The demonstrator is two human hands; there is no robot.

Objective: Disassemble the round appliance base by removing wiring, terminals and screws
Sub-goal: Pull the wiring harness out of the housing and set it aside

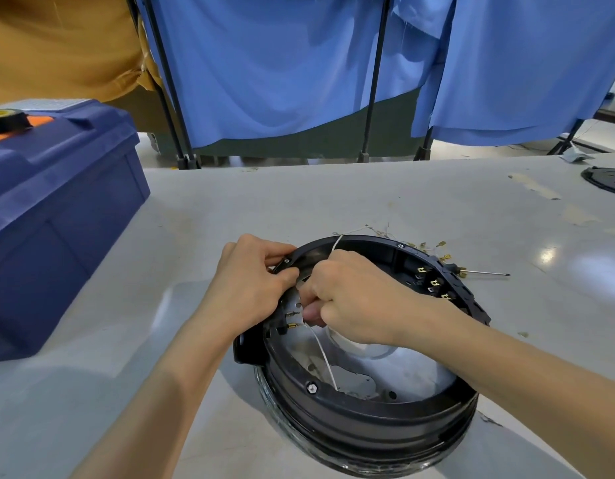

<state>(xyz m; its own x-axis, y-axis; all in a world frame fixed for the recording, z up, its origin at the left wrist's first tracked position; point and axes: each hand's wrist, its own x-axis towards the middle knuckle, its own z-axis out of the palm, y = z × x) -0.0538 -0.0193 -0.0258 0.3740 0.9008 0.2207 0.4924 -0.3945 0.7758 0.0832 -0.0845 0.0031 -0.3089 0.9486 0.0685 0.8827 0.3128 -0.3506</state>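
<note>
So the round appliance base (368,420) is sitting open side up on the grey bench (333,195), near the front edge and a bit right of centre. The left hand (254,281) is curled over the base's left rim, thumb inside and fingers outside, gripping it. The right hand (354,299) is down inside the shell by the left wall with its fingers curled in tight, pinching a white wire (325,357). One run of it goes up over the far rim, and another trails down across the metal plate (413,371) in the bottom. The fingertips themselves are mostly hidden, so I can't tell exactly how they grip it. A couple of small brass terminals (292,326) poke out just left of that hand, and there's a row of brass spade terminals (434,281) along the right inner wall. A hex-head screw (312,388) sits in the near rim. Behind the base is a scatter of loose wires and terminals (437,245), with a screwdriver (485,272) beside it. A blue toolbox (57,202) is on the left with a roll of black tape (5,119) on top.
</note>
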